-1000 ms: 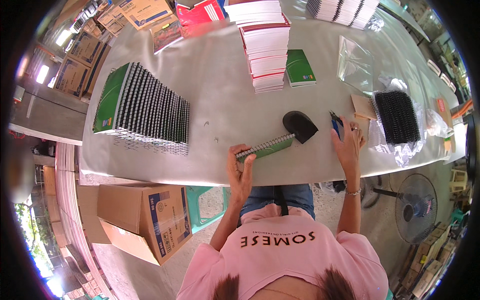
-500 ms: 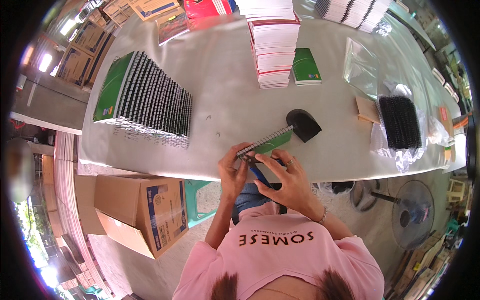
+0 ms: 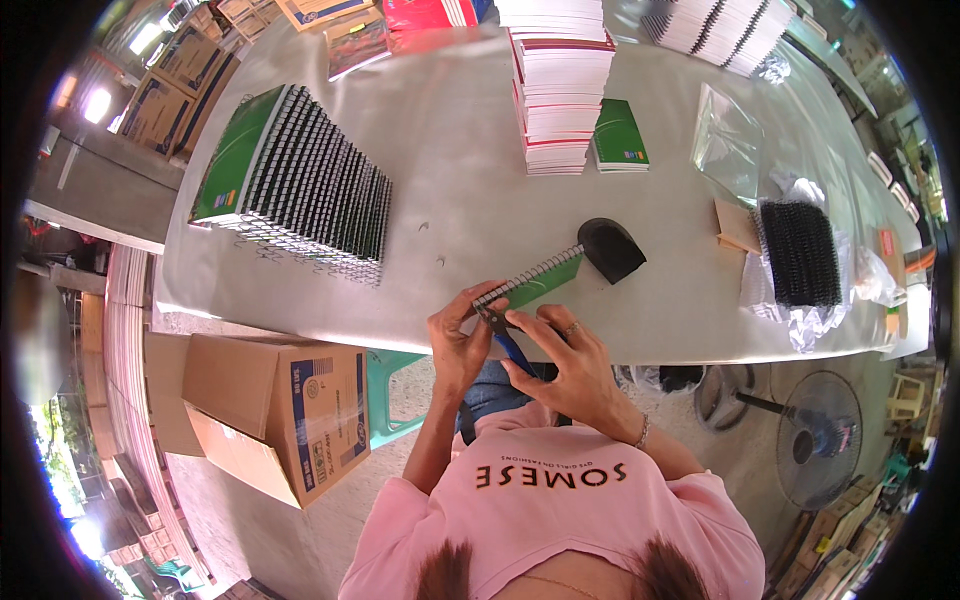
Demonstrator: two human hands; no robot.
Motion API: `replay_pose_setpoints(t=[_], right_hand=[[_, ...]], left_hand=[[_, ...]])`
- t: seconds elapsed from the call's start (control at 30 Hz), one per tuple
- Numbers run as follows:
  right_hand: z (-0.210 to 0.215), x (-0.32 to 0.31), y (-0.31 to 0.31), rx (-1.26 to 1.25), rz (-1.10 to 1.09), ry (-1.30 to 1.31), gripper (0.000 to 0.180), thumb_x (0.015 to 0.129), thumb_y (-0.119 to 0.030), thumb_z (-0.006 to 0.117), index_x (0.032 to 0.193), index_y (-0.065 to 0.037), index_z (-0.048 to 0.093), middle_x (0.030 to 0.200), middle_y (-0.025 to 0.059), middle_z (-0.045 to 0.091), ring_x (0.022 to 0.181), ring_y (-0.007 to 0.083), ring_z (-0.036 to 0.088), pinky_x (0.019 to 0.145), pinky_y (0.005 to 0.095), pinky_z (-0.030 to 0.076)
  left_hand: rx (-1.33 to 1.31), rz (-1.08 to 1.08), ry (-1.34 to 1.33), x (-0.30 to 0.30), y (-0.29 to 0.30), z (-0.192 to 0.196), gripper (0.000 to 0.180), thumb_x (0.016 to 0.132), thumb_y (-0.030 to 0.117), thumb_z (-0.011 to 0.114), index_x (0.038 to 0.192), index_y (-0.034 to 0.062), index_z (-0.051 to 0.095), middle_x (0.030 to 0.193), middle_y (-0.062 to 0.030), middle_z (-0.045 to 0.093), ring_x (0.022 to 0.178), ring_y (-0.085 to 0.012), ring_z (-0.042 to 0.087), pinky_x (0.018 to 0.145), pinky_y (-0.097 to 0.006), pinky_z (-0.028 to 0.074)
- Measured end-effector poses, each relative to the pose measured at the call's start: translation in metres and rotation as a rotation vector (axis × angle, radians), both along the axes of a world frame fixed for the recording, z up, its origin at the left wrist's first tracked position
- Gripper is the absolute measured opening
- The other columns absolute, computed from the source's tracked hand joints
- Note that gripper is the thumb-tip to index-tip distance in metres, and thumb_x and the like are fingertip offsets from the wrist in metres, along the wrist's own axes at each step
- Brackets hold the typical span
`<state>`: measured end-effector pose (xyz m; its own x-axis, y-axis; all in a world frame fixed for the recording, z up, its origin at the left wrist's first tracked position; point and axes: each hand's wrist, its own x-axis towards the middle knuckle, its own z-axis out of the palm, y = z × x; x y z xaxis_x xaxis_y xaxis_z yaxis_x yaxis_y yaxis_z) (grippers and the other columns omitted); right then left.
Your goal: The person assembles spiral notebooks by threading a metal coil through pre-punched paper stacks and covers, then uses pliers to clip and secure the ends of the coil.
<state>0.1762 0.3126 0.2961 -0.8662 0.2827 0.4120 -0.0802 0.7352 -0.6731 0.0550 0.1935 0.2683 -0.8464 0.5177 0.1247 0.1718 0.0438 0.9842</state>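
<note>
With your left hand (image 3: 458, 338) gripping the notebook (image 3: 545, 284) over the near part of the table (image 3: 400, 315) and your right hand (image 3: 575, 370) closed around the pliers (image 3: 512, 348) at its coil's (image 3: 530, 275) near end, you probably do best bracing that end so they touch only wire.

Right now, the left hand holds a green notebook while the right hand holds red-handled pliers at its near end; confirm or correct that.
Not quite: the pliers are blue-handled, not red-handled, as the head view shows. The left hand does hold a green notebook, and the right hand holds the pliers at its near end.
</note>
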Motion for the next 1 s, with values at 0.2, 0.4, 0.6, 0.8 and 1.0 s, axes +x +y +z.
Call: replay_pose_setpoints(t=[0.2,0.4,0.6,0.8,1.0], right_hand=[[0.001,0.001,-0.002,-0.022,0.013,0.003,0.054,0.076,-0.023,0.078,0.126,-0.012,0.06,0.103,0.0086,0.057,0.077,0.0273,0.064,0.065,0.0377,0.054],[0.003,0.004,-0.003,-0.139,0.057,-0.038,0.05,0.079,-0.023,0.076,0.125,-0.01,0.059,0.1,0.0098,0.057,0.074,0.0247,0.065,0.058,0.0354,0.053],[0.014,0.001,0.012,-1.942,0.583,-0.356,0.045,0.101,-0.038,0.049,0.132,-0.008,0.038,0.093,0.0111,0.062,0.077,0.0226,0.065,0.062,0.0312,0.054],[0.021,0.014,0.065,-0.963,0.317,-0.295,0.031,0.1,-0.02,0.053,0.127,-0.004,0.049,0.104,0.0088,0.058,0.091,0.0186,0.059,0.085,0.0321,0.048],[-0.011,0.033,0.169,-0.238,-0.347,-0.15,0.033,0.09,-0.01,0.063,0.122,-0.003,0.055,0.107,0.0136,0.056,0.105,0.0268,0.053,0.093,0.0361,0.043]], left_hand=[[-0.061,0.034,0.034,0.003,-0.002,0.005,0.029,0.083,-0.005,0.064,0.112,0.0007,0.07,0.101,-0.0122,0.074,0.092,-0.0146,0.07,0.082,-0.027,0.053],[-0.077,0.05,0.062,0.007,-0.002,0.006,0.032,0.084,-0.008,0.06,0.113,0.0011,0.07,0.101,-0.013,0.074,0.092,-0.0135,0.07,0.081,-0.026,0.053],[-0.173,0.123,0.139,0.026,0.004,0.016,0.043,0.081,-0.017,0.048,0.117,0.0001,0.066,0.105,-0.0149,0.072,0.102,-0.0196,0.07,0.084,-0.03,0.055],[-0.162,0.142,-0.006,0.016,0.007,0.062,0.027,0.091,-0.003,0.061,0.116,0.0022,0.068,0.094,-0.0074,0.073,0.085,-0.0105,0.067,0.072,-0.024,0.053],[0.056,0.23,0.207,-0.037,-0.035,0.16,0.031,0.095,0.013,0.063,0.122,-0.0016,0.064,0.106,-0.0077,0.07,0.091,-0.0124,0.064,0.081,-0.028,0.053]])
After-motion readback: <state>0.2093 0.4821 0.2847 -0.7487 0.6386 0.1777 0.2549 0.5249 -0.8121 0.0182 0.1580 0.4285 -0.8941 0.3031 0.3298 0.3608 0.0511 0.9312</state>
